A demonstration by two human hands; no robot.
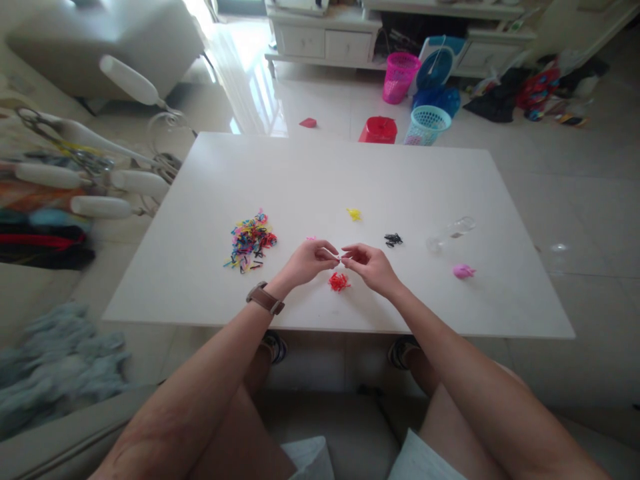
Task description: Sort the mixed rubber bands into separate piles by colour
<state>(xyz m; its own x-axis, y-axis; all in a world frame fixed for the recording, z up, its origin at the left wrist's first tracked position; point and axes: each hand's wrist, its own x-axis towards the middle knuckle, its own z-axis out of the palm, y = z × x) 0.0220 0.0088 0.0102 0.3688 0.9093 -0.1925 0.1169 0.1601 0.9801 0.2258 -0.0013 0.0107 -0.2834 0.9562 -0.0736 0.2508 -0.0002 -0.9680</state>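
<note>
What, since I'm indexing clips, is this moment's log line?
left hand, right hand: close together | grip: unclear | red pile: near side | mixed pile: left

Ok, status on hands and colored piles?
Left hand, right hand: fingertips nearly meeting, small item between, unclear. Red rubber-band pile just nearside. Pink pile partly hidden behind left hand.

Cannot identify the tiny piece [339, 258] mid-frame, beside the left hand [311, 261]. See only a sliver of pink pieces [311, 238] behind that hand. Lose part of the grey seat [107, 50] at upper left.
</note>
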